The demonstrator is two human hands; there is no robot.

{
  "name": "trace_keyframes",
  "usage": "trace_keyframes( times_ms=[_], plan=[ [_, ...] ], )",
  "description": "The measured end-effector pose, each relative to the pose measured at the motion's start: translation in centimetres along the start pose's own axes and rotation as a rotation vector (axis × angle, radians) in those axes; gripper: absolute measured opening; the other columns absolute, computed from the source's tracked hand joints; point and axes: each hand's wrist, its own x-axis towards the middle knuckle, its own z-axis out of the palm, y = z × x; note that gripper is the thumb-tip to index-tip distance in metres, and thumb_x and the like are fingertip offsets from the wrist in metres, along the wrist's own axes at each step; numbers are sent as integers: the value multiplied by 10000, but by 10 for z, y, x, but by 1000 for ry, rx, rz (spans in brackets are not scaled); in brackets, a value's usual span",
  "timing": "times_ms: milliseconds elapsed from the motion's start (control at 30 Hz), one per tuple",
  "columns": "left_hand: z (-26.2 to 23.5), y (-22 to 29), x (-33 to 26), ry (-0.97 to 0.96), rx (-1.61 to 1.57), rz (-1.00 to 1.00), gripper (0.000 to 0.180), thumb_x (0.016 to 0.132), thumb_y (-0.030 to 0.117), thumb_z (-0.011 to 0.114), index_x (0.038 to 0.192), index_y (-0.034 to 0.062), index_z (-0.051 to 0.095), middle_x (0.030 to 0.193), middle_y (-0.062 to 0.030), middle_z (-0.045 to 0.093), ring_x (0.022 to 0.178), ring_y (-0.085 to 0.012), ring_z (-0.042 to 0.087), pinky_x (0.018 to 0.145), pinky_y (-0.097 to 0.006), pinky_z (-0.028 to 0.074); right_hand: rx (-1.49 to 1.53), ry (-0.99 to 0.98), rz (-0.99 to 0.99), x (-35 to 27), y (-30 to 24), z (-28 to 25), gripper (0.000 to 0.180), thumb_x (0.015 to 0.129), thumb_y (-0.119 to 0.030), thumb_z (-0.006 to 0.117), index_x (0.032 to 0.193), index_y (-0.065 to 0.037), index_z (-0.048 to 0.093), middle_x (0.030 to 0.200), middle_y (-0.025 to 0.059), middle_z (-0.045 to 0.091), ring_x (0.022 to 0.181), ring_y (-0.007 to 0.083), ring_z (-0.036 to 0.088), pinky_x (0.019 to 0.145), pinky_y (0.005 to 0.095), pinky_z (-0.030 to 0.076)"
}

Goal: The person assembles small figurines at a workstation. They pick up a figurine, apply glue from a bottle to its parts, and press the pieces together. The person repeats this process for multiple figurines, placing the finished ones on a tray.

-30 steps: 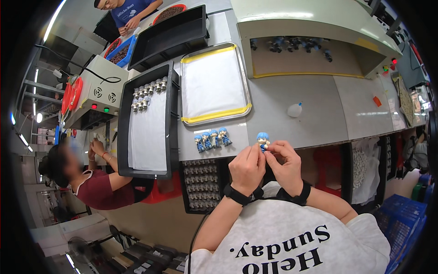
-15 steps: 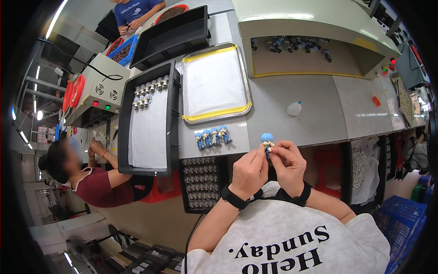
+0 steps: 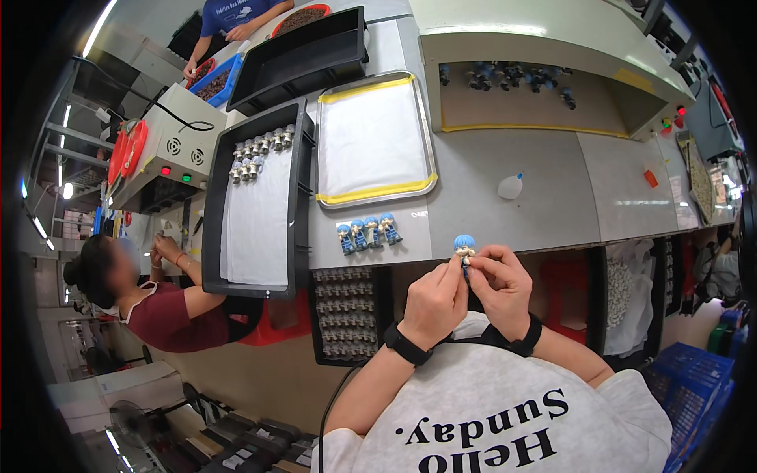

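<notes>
Between my two hands, just off the table's near edge, a small blue-haired figurine [image 3: 464, 243] is held upright. My left hand [image 3: 435, 302] pinches it from the left with thumb and forefinger. From the other side, the fingertips of my right hand [image 3: 502, 287] close on its body. My fingers cover much of its lower part. On the table to the left, several similar blue-haired figurines [image 3: 367, 234] lie side by side in a short row. A small white squeeze bottle with a blue tip [image 3: 510, 187] lies farther off.
A paper-lined metal tray [image 3: 377, 142] sits beyond the row. Left of it, a black bin [image 3: 300, 197] holds several small figures on paper. A pale open-fronted cabinet [image 3: 544, 39] with figurines inside stands far right. One co-worker [image 3: 169, 315] sits at left, another [image 3: 236, 16] beyond.
The view has shifted slightly. My hands still hold the figurine, and it has turned a little between my fingers. The far co-worker's one hand has moved to the red bowl.
</notes>
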Motion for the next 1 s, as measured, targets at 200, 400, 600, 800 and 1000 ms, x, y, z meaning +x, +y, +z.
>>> trace_keyframes(
  times_ms=[200, 400, 600, 800, 1000],
  plan=[
    [-2, 5, 4, 18, -100, -38, 222, 798, -27, 594, 1012, -81, 609, 749, -165, 633, 560, -264, 608, 484, -317, 475, 156, 7, 57, 0, -4, -3, 162, 815, 78, 605, 962, 32, 654, 1036, 64, 528, 799, 71, 535, 619, 170, 450],
    [0, 7, 4, -12, -96, -60, 215, 809, -2, 596, 1010, -76, 610, 745, -156, 634, 570, -263, 612, 488, -318, 475, 174, 19, 71, 1, 0, -6, 161, 819, 72, 603, 968, 32, 648, 1046, 68, 531, 841, 84, 561, 634, 170, 457],
    [1, 8, 0, -79, 16, -40, 225, 812, 17, 588, 1011, -87, 586, 705, -139, 606, 581, -271, 607, 484, -345, 477, 141, -10, 89, 1, 2, -9, 155, 825, 56, 603, 968, 21, 650, 1036, 57, 540, 816, 62, 551, 610, 156, 434],
    [3, 11, 0, -79, 31, -44, 230, 804, 14, 591, 1009, -90, 579, 702, -135, 600, 572, -268, 601, 477, -344, 474, 134, -15, 85, 1, 4, -11, 154, 831, 50, 596, 971, 16, 651, 1035, 48, 543, 731, 37, 506, 565, 143, 395],
    [6, 9, -1, -61, 28, -37, 232, 801, 14, 589, 1006, -94, 577, 691, -135, 594, 562, -267, 598, 472, -345, 475, 137, -18, 92, 1, 5, -11, 143, 840, 45, 589, 967, 16, 649, 1038, 47, 542, 753, 36, 516, 547, 141, 384]
  ],
)
